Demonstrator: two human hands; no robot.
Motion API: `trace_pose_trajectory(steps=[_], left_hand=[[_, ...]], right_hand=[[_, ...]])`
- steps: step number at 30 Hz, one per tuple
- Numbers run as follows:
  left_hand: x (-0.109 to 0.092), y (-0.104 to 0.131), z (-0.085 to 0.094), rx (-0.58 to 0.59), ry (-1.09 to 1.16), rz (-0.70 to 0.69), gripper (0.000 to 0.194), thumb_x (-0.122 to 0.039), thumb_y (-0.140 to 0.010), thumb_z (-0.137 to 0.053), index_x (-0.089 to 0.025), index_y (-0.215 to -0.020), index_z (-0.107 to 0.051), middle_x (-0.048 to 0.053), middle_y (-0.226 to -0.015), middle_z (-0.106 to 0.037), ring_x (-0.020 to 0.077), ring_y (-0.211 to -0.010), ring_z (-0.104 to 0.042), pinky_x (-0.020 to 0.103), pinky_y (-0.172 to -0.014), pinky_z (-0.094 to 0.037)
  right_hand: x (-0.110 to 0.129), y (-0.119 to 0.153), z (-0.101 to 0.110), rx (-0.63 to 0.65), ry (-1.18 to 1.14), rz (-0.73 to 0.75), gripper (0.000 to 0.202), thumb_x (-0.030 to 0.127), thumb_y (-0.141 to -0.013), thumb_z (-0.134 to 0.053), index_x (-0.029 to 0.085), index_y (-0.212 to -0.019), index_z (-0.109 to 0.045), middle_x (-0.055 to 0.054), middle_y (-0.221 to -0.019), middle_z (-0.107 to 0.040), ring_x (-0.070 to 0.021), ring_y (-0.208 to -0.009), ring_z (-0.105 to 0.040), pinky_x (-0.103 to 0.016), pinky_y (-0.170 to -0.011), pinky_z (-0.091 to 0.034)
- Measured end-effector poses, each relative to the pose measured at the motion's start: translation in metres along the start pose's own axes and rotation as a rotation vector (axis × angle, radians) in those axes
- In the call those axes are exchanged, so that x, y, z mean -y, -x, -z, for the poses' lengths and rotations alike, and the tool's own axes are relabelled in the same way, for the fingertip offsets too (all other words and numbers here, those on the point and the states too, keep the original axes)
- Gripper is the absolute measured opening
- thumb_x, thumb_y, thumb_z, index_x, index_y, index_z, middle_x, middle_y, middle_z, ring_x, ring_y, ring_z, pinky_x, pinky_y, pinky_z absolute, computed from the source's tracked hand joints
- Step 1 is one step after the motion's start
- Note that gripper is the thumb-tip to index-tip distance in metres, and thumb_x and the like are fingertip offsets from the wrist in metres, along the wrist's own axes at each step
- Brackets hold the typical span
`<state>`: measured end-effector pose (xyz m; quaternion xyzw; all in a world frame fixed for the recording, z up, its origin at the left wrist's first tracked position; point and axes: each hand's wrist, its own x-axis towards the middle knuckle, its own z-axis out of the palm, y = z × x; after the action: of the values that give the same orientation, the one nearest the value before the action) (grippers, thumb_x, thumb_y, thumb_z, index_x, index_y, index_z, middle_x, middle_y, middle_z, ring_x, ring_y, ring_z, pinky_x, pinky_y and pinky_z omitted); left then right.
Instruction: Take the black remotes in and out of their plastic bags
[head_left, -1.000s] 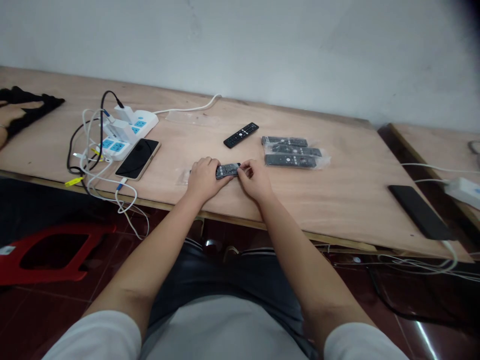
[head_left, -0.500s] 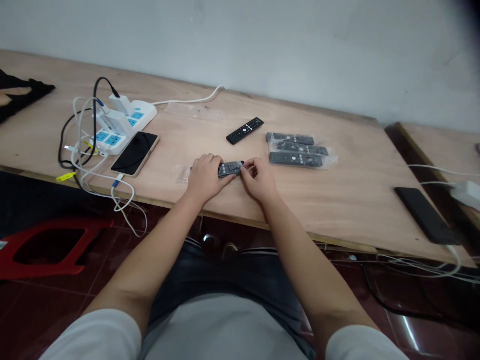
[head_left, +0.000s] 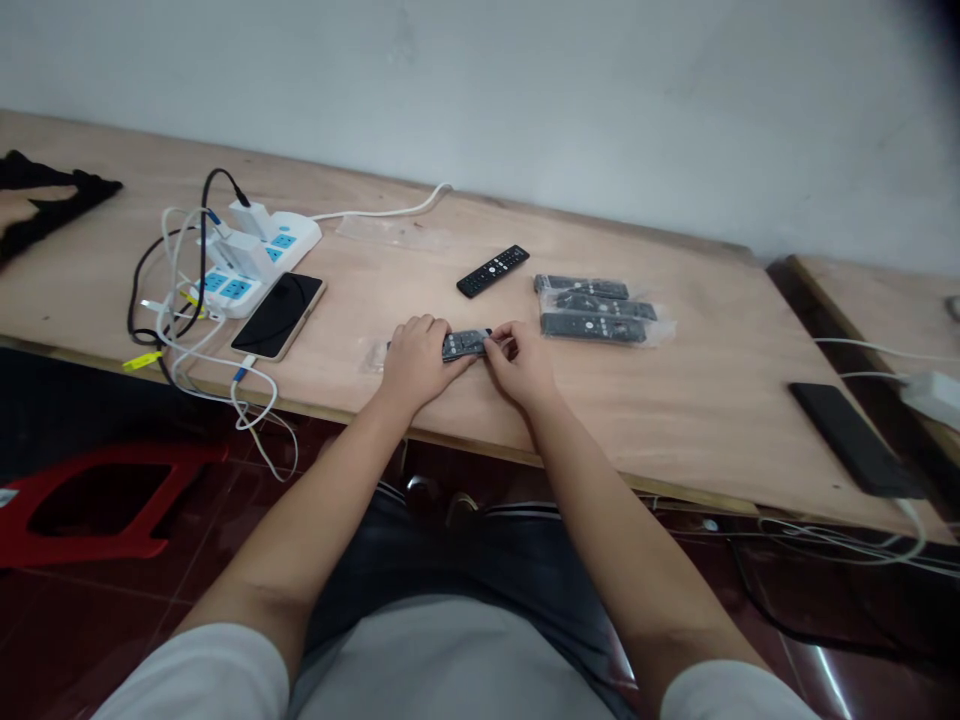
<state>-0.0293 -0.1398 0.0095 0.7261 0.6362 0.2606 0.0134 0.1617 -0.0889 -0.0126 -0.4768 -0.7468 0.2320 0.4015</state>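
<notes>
My left hand [head_left: 417, 362] lies over the left part of a black remote control [head_left: 463, 344] and grips it near the table's front edge. Clear plastic shows at the remote's left end, beyond my fingers. At the other end, my right hand [head_left: 523, 366] is closed, thumb and fingertips pinching at the tip; whether they grip only plastic there is too small to tell. Behind my hands a bare black remote [head_left: 493, 271] lies slanted. Three more remotes in clear plastic sleeves [head_left: 594, 327] lie side by side to the right.
A white power strip [head_left: 304, 240] with chargers and tangled cables [head_left: 180, 340] stands on the left of the wooden table [head_left: 675, 420], beside a phone [head_left: 279, 316]. An empty plastic sleeve [head_left: 394, 233] lies behind. A black device [head_left: 855, 438] rests at right; a red stool [head_left: 112, 500] stands below left.
The view has shifted slightly, so everything sits a little lower in the picture. Both hands keep nearly the same hold on the remote control.
</notes>
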Motion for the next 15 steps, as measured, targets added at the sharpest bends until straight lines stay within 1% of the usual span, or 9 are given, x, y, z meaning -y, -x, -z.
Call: trace_pose_trajectory(steps=[6,11,15], left_hand=[[-0.0007,0.0015,0.0015,-0.009,-0.001,-0.004,0.040,-0.056,-0.088,-0.072,-0.020,-0.104,-0.063,0.011,-0.106,-0.065,0.0314,-0.106,-0.058,0.044,-0.095,-0.043],[-0.0018,0.0034,0.0025,-0.030,0.003,-0.019,0.041,-0.055,-0.086,-0.075,-0.021,-0.105,-0.064,0.011,-0.107,-0.066,0.0314,-0.106,-0.058,0.044,-0.096,-0.043],[-0.0026,0.0046,0.0023,-0.062,-0.007,-0.036,0.041,-0.051,-0.085,-0.077,-0.021,-0.110,-0.065,0.011,-0.111,-0.066,0.0320,-0.110,-0.058,0.045,-0.100,-0.042]], right_hand=[[-0.0044,-0.0003,-0.0009,0.009,-0.063,-0.043,0.017,0.041,-0.089,-0.063,0.024,-0.087,-0.061,-0.002,-0.080,-0.064,-0.0187,-0.069,-0.057,-0.036,-0.072,-0.049],[-0.0043,-0.0001,0.0012,0.014,-0.057,-0.031,0.019,0.041,-0.090,-0.059,0.024,-0.083,-0.059,-0.004,-0.081,-0.064,-0.0209,-0.076,-0.059,-0.038,-0.077,-0.050],[-0.0053,0.0005,0.0023,-0.040,-0.075,-0.046,0.020,0.043,-0.093,-0.054,0.024,-0.086,-0.054,-0.004,-0.084,-0.065,-0.0212,-0.079,-0.060,-0.038,-0.080,-0.050]])
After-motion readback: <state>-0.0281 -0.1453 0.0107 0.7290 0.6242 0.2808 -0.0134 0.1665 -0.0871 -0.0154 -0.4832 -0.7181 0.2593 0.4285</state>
